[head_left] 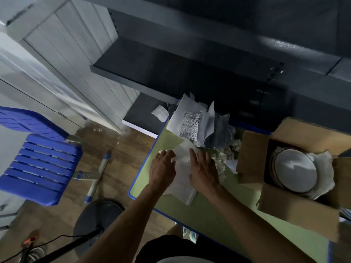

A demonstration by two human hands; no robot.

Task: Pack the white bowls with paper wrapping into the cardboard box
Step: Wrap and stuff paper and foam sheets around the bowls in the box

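Biggest thing here is the dark grey shelving unit (190, 63) across the back, with wood-look floor (117, 149) off to the left. The green table (141, 184) with the blue rim takes up the lower right, and a blue slatted plastic chair (41, 164) stands on the floor well apart from it on the left. The cardboard box (296, 207) sits on the right side of the table, flaps folded out and open. There's a round dark stand base (98, 217) on the floor right by the table's near corner. At the far end of the table is a messy pile of white sheets with a silvery foil-looking piece (191, 122) on top, and some crumpled paper (228, 154) between that and the box. Whole shot is pretty smeared, so any print on the box or sheets is too blurry to read. A white bowl (295, 168) is already down in the box, with paper bunched round its edge, and it looks like it's on top of more bowls. A flat sheet of white wrapping paper (182, 168) lies on the table left of the box. Left hand (162, 168) rests on the sheet's left part, fingers fairly straight and a bit spread. Right hand (203, 169) lies flat on the right part, fingers stretched forward, not gripping anything.
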